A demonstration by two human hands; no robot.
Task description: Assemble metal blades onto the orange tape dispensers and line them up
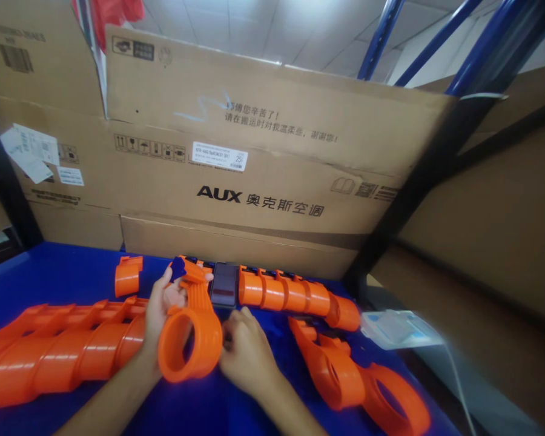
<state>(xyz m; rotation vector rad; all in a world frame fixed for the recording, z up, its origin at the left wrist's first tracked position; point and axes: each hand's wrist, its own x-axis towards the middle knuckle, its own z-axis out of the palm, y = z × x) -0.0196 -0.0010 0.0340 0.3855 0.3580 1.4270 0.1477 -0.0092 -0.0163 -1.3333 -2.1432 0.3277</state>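
Observation:
My left hand (157,309) grips an orange plastic tape dispenser (203,345), its round ring turned toward me and its narrower end pointing up. A small dark blue piece (178,267) shows at that upper end, by my left fingertips. Close to the right side of the ring is my right hand (245,348), its fingers curled in. What those fingers hold, if anything, is hidden behind the hand and the ring.
More orange dispensers lie in a row at left (72,354), in another row behind (284,293), and loose at right (345,381). A single one (127,277) stands at the back left. A phone (224,284) lies on the blue surface (40,272). Cardboard (163,194) walls the back.

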